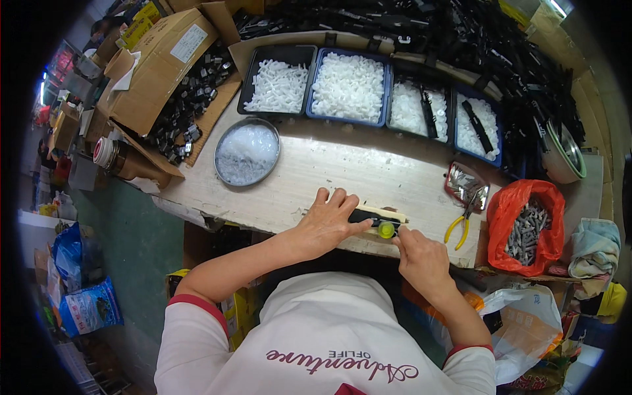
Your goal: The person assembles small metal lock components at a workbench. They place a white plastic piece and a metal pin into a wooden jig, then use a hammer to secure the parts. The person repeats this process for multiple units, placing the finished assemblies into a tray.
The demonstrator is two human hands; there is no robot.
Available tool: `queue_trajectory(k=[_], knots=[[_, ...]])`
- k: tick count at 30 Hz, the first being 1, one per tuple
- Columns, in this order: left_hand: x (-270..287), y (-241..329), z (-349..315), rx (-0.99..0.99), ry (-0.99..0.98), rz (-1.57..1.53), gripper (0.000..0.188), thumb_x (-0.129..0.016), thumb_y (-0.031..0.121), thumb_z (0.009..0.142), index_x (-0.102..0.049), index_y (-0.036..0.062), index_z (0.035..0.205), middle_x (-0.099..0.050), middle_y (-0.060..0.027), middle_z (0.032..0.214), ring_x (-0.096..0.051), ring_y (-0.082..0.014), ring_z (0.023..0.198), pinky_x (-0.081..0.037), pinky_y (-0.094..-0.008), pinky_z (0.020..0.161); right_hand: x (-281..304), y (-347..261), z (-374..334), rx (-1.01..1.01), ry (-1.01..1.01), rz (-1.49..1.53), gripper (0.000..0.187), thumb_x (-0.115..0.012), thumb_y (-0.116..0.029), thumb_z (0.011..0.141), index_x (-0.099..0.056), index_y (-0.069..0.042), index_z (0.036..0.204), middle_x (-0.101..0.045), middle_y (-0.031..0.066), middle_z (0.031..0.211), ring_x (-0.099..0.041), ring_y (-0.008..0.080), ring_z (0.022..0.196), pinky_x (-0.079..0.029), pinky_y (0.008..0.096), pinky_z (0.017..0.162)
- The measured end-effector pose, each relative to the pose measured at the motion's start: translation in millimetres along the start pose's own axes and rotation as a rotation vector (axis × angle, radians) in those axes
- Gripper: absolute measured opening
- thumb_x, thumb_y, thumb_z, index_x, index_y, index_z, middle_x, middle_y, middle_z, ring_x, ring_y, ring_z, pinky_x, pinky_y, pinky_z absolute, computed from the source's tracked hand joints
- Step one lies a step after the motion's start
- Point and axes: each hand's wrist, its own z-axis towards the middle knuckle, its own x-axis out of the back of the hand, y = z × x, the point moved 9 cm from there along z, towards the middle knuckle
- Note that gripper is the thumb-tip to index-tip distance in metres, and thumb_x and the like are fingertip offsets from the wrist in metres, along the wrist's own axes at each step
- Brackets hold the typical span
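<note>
Black part (364, 216) against left hand (327, 225), right hand (423, 258) just beside

— Near the middle of the clock, what does the left hand (326, 222) hide?
— Part of the black piece (364, 214) beneath it; the yellow-green round piece (386, 230) covers some too.
— And the right hand (423, 263), toward four?
— It may be pinching something, but its fingers block the view.
— The clear bits (249, 150) at ten?
— Too small to tell apart.
— Twelve to two?
— A black heap (520, 72), cut off by the upper edge. At six, the lower edge crops the white shirt (316, 322). Past nine, background clutter (64, 128) blurs.
</note>
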Motion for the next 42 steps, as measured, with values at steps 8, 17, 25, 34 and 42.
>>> queue_trajectory(k=[8, 17, 25, 34, 42], knots=[[6, -29, -1, 0.229, 0.176, -0.38, 0.061, -0.059, -0.011, 0.06, -0.047, 0.0071, 0.118, -0.051, -0.01, 0.099, -0.045, -0.0279, 0.087, -0.044, -0.0351, 0.072, 39, -14, 8, 0.099, 0.283, 0.222, 0.013, -0.054, -0.016, 0.083, -0.053, -0.004, 0.084, -0.057, 0.011, 0.067, -0.056, 0.0318, 0.052, -0.044, 0.0407, 0.046], [7, -32, -18, 0.283, 0.368, -0.495, 0.071, -0.059, -0.011, 0.062, -0.035, 0.0017, 0.128, -0.053, -0.0117, 0.097, -0.046, -0.0297, 0.088, -0.042, -0.0379, 0.075, 18, -23, 47, 0.016, 0.119, 0.196, 0.015, -0.051, -0.017, 0.086, -0.05, -0.004, 0.079, -0.057, 0.0136, 0.063, -0.057, 0.0331, 0.053, -0.044, 0.0415, 0.047], [18, -33, -48, 0.383, 0.667, -0.405, 0.072, -0.065, -0.006, 0.064, -0.034, 0.001, 0.128, -0.046, -0.016, 0.117, -0.044, -0.0323, 0.104, -0.032, -0.0401, 0.09, 16, -37, 64, 0.032, 0.088, 0.255, 0.02, -0.048, -0.021, 0.088, -0.052, -0.003, 0.081, -0.057, 0.0154, 0.06, -0.057, 0.0341, 0.052, -0.045, 0.0422, 0.049], [13, -36, -62, 0.411, 0.576, -0.458, 0.073, -0.067, 0.001, 0.065, -0.034, 0.0052, 0.13, -0.041, -0.0135, 0.117, -0.041, -0.0289, 0.101, -0.029, -0.0383, 0.085, -3, -10, 54, -0.05, 0.153, 0.149, 0.013, -0.052, -0.017, 0.086, -0.053, -0.005, 0.083, -0.058, 0.0132, 0.064, -0.056, 0.0349, 0.055, -0.044, 0.0435, 0.05], [7, -2, 3, 0.127, 0.382, -0.315, 0.057, -0.068, 0.005, 0.068, -0.047, 0.0047, 0.121, -0.052, -0.0094, 0.104, -0.045, -0.0246, 0.098, -0.029, -0.0379, 0.084, -21, 66, 14, -0.274, 0.346, 0.002, 0.025, -0.052, 0.0, 0.077, -0.053, 0.003, 0.102, -0.053, 0.0176, 0.089, -0.053, 0.034, 0.082, -0.044, 0.041, 0.068]])
